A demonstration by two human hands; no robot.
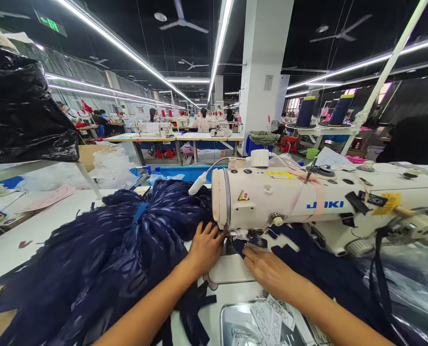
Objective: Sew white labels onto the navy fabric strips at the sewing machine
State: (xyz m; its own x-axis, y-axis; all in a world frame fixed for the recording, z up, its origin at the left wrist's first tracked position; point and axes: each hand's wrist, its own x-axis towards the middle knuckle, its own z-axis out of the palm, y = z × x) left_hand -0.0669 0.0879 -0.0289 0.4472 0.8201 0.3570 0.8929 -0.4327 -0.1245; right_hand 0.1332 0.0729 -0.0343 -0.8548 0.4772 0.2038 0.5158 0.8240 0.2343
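Note:
A white sewing machine stands in front of me, its needle area between my two hands. My left hand lies just left of the presser foot, fingers stretched out and a little apart; its fingertips are close to the machine head. To the right of the foot, my right hand has its fingers pressed together on the edge of a navy fabric piece. A big bundle of navy fabric strips, bound with a blue tie, spreads along the left.
A metal tray with several printed labels sits near me. More navy strips lie under the machine arm, beside clear plastic. A black plastic bag stands left. Two thread cones are behind; people work farther back.

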